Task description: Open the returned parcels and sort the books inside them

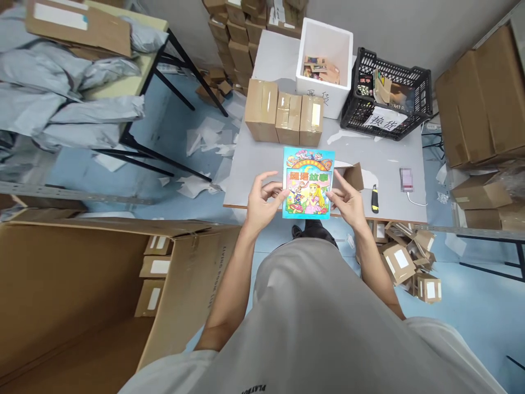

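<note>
A colourful picture book with a blue border and a fair-haired girl on its cover is held up over the table's front edge. My left hand pinches its left side, thumb on the cover. On the right side, my right hand grips the book the same way. Partly hidden behind my right hand is a small open cardboard box. A black and yellow cutter lies to the right of that hand, and a phone with a white cable is farther right.
Taped cartons, a white foam box and a black crate stand on the table. A large open carton is at lower left. Grey parcels cover another table. Small boxes litter the floor.
</note>
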A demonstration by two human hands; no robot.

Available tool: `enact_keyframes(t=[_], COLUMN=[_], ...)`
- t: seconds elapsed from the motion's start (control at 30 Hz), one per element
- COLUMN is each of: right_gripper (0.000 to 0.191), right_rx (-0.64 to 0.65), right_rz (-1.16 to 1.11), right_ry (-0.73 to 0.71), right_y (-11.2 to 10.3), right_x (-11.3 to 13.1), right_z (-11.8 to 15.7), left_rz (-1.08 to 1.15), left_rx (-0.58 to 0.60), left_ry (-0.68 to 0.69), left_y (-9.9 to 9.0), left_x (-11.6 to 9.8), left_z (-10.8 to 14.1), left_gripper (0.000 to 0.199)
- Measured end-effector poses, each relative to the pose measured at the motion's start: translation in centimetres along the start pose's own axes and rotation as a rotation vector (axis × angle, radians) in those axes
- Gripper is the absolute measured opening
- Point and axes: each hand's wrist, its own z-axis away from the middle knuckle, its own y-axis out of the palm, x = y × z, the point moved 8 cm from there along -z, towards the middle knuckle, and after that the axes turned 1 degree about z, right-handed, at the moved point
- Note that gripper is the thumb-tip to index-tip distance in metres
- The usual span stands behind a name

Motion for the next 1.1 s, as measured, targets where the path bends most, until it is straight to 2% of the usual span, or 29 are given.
enact_keyframes(t=[0.07,0.17,0.27,0.4,0.53,0.63,0.7,0.87,0.93,1.0,1.1], right_gripper=[0.079,0.056,0.049,0.054,0.064,0.066,0.069,0.078,0.083,0.083,0.063], right_rx=[-0.012,-0.037,-0.02,0.062,0.037,0.026,0.032,0.049,0.026,-0.025,-0.063], right_rz=[-0.004,-0.002,0.009,-0.005,-0.033,-0.045,-0.071,-0.103,-0.138,-0.171,-0.113], right_ry=[0.022,0.016,0.02,0.079,0.089,0.077,0.094,0.16,0.171,0.195,0.196], right_y=[-0.4,-1.1,-1.4,-0.7,-0.1,0.2,0.2,0.3,0.7,1.5,3.7], right_x=[-0.2,-0.2,-0.2,-0.9,-1.3,-1.3,-1.7,-4.1,-5.4,-7.0,-8.8], right_z=[0.4,0.7,0.9,0.9,0.4,0.2,0.2,0.0,-0.7,-1.5,-1.7], left_rz=[0.005,-0.004,0.024,0.0,-0.001,-0.004,-0.009,-0.039,-0.123,-0.215,-0.321], left_rx=[0.038,0.089,0.125,0.035,-0.034,-0.067,-0.061,0.041,0.061,0.076,0.108], left_ry=[-0.037,-0.099,-0.129,-0.153,-0.194,-0.155,-0.121,-0.074,-0.013,0.056,0.163], left_y=[0.3,0.7,1.2,1.2,1.5,1.4,1.2,1.2,1.9,3.4,7.2], left_x=[0.3,0.7,1.0,1.4,1.8,1.2,0.4,-1.6,-2.5,-3.4,-4.1], left_z=[0.3,0.7,1.0,0.9,0.8,0.8,0.8,1.2,1.6,2.4,4.2], left_gripper=[0.055,0.045,0.049,0.049,0.061,0.065,0.065,0.059,0.048,0.036,0.028])
